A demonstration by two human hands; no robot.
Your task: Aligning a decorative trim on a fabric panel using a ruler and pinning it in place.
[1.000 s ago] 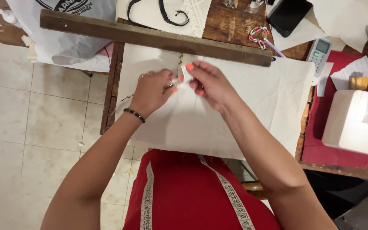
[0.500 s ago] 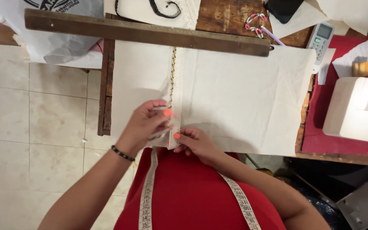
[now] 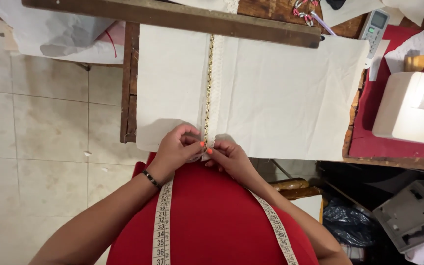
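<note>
Head view, landmark: we take the cream fabric panel [image 3: 290,93] spread on the wooden table [image 3: 128,83] as our reference.
Trim: a gold bead chain [image 3: 208,83] beside a white lace strip [image 3: 216,83] runs straight down the panel's left-centre, from the long wooden ruler [image 3: 172,17] at its far edge to its near edge.
Left hand [image 3: 177,149]: at the panel's near edge, fingertips pinched narrowly on the chain's lower end.
Right hand [image 3: 231,157]: just beside it, pinching the lace end.
Done, as we judge: trim laid along the full length.
Left: we see no stitching; the near end appears unsecured.
Aside: sewing machine [image 3: 410,108] right of the panel; tape measure [image 3: 162,221] over our red top.
</note>
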